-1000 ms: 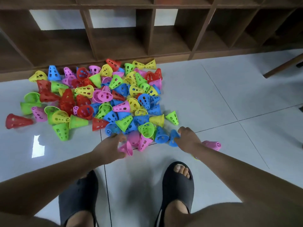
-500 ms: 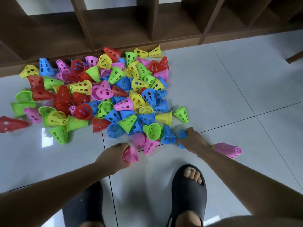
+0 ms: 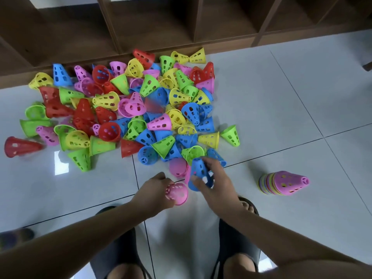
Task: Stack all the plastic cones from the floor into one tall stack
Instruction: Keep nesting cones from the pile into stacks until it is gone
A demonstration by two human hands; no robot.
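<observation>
Two hands, one cone in each, work at the near edge of the heap.

Nearest, two dark sandals (image 3: 118,248) stand on the pale tiled floor (image 3: 281,97), and both forearms reach forward over them. The left hand (image 3: 157,190) curls its fingers round a pink cone (image 3: 178,193), whose wide mouth points right. Just beside it, the right hand (image 3: 217,184) grips a blue cone (image 3: 199,174) by its sides, narrow end up. The two hands are close but not touching. To the right, apart from both hands, a short stack (image 3: 281,183) topped in pink sits on bare tile with open floor all round it. Beyond the hands the loose pile of cones (image 3: 128,109) spreads leftward. Its far side reaches the base of the wooden shelf unit (image 3: 153,23), while a wide stretch of tile on its right lies free.
</observation>
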